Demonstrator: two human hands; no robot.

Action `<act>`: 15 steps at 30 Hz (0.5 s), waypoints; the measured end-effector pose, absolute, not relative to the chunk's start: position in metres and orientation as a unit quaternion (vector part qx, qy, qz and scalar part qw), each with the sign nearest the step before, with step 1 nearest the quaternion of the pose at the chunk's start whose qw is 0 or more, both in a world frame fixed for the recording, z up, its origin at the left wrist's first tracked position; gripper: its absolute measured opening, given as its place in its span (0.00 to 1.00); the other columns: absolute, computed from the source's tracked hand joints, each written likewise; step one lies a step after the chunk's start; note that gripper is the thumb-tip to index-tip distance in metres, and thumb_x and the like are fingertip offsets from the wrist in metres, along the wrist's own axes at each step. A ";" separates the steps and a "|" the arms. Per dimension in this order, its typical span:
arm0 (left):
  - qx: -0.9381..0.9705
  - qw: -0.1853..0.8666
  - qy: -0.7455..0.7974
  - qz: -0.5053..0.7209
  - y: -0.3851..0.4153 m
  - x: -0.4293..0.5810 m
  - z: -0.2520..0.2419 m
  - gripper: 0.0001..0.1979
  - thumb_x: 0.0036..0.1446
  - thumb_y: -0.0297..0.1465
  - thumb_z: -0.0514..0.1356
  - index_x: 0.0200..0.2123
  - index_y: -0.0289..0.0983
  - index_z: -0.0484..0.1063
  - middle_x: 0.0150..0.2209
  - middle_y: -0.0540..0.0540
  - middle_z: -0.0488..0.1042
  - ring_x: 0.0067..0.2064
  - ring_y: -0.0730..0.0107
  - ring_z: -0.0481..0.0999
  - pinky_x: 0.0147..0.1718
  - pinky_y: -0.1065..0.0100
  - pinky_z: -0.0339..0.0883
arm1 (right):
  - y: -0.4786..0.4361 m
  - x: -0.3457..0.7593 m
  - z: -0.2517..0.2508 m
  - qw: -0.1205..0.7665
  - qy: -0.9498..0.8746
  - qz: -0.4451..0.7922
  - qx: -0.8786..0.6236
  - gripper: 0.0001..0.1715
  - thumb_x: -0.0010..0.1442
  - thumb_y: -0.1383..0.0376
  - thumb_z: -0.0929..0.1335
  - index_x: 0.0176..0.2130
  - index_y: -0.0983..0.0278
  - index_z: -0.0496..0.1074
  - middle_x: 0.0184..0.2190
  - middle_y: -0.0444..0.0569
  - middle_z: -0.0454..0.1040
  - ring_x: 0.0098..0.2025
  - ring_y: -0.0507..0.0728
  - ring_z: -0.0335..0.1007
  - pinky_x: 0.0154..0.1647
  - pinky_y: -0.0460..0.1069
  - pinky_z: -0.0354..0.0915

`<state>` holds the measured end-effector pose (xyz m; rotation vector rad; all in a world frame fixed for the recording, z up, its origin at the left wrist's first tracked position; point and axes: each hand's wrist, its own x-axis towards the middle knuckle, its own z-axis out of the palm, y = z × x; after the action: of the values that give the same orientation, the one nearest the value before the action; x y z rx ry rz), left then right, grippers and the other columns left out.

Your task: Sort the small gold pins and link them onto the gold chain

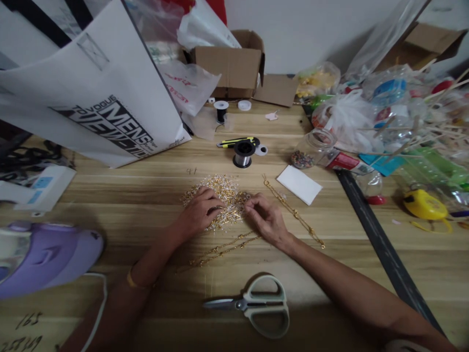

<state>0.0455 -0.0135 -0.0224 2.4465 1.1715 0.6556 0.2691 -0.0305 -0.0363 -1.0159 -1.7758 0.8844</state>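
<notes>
A heap of small gold, silver and clear beads lies in the middle of the wooden table. My left hand rests on the heap's left side, its fingers curled and thumb drawn in; what they hold is hidden. At the right edge of the beads, my right hand is closed in a pinch, with anything between the fingertips too small to make out. One gold beaded chain stretches diagonally beyond my right hand. Another gold chain lies doubled below the heap, one end near my right wrist.
Scissors lie near the front. Behind the beads are a wire spool and a yellow-black cutter. A white pad and bead jar stand right; a purple iron and large white bag occupy the left.
</notes>
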 end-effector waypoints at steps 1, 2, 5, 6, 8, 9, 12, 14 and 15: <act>0.863 0.177 0.413 0.232 -0.013 0.046 -0.023 0.06 0.57 0.26 0.57 0.34 0.36 0.75 0.33 0.45 0.71 0.41 0.64 0.65 0.44 0.60 0.61 | -0.031 0.269 -0.036 0.441 -0.715 0.357 -0.408 0.08 0.62 0.63 0.64 0.32 0.63 0.68 0.28 0.47 0.67 0.32 0.53 0.63 0.33 0.49 0.61; 0.862 0.179 0.413 0.233 -0.013 0.046 -0.023 0.06 0.57 0.26 0.57 0.33 0.36 0.75 0.33 0.46 0.71 0.42 0.64 0.65 0.44 0.61 0.61 | -0.031 0.269 -0.036 0.442 -0.716 0.357 -0.407 0.07 0.62 0.63 0.64 0.32 0.63 0.68 0.28 0.46 0.67 0.32 0.53 0.63 0.34 0.49 0.61; 0.862 0.185 0.410 0.236 -0.013 0.045 -0.021 0.05 0.56 0.26 0.58 0.31 0.36 0.74 0.33 0.46 0.71 0.42 0.64 0.66 0.44 0.61 0.61 | -0.031 0.269 -0.035 0.445 -0.716 0.355 -0.404 0.07 0.62 0.64 0.64 0.32 0.63 0.68 0.28 0.46 0.67 0.32 0.53 0.63 0.34 0.49 0.61; 0.861 0.189 0.409 0.236 -0.013 0.045 -0.021 0.05 0.56 0.27 0.58 0.30 0.36 0.73 0.33 0.46 0.71 0.42 0.64 0.66 0.44 0.61 0.62 | -0.031 0.269 -0.035 0.446 -0.715 0.356 -0.404 0.07 0.62 0.64 0.64 0.32 0.63 0.68 0.28 0.46 0.67 0.32 0.53 0.63 0.34 0.49 0.61; 0.861 0.197 0.404 0.238 -0.012 0.044 -0.020 0.05 0.56 0.26 0.59 0.28 0.35 0.73 0.31 0.46 0.72 0.41 0.65 0.67 0.43 0.62 0.62 | -0.031 0.269 -0.036 0.449 -0.713 0.357 -0.404 0.06 0.61 0.65 0.64 0.32 0.63 0.68 0.28 0.46 0.67 0.32 0.53 0.63 0.34 0.49 0.60; 0.860 0.201 0.402 0.242 -0.012 0.044 -0.020 0.05 0.55 0.26 0.59 0.28 0.35 0.72 0.31 0.46 0.72 0.40 0.65 0.67 0.43 0.62 0.62 | -0.031 0.269 -0.036 0.450 -0.711 0.359 -0.404 0.06 0.61 0.65 0.64 0.32 0.63 0.68 0.28 0.46 0.66 0.32 0.53 0.63 0.34 0.49 0.60; 0.852 0.212 0.398 0.266 -0.010 0.042 -0.021 0.04 0.54 0.24 0.59 0.28 0.35 0.72 0.30 0.47 0.73 0.39 0.66 0.68 0.42 0.63 0.63 | -0.031 0.269 -0.036 0.453 -0.711 0.358 -0.402 0.06 0.61 0.65 0.64 0.32 0.64 0.68 0.28 0.46 0.66 0.32 0.53 0.62 0.33 0.49 0.60; 0.845 0.213 0.403 0.281 -0.009 0.041 -0.022 0.04 0.54 0.24 0.59 0.29 0.35 0.72 0.30 0.46 0.74 0.39 0.66 0.69 0.41 0.64 0.64 | -0.030 0.269 -0.036 0.452 -0.713 0.356 -0.401 0.06 0.61 0.65 0.64 0.32 0.64 0.68 0.28 0.46 0.67 0.31 0.53 0.62 0.33 0.49 0.60; 0.841 0.212 0.407 0.287 -0.009 0.040 -0.023 0.03 0.54 0.24 0.59 0.30 0.35 0.72 0.31 0.46 0.74 0.39 0.66 0.69 0.41 0.64 0.64 | -0.030 0.269 -0.036 0.452 -0.713 0.355 -0.400 0.06 0.61 0.65 0.64 0.32 0.63 0.68 0.28 0.46 0.67 0.31 0.53 0.62 0.33 0.49 0.60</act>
<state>0.0400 -0.0090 -0.0230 2.3356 1.1302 0.7960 0.2693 -0.0302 -0.0363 -0.9891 -1.7624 0.8775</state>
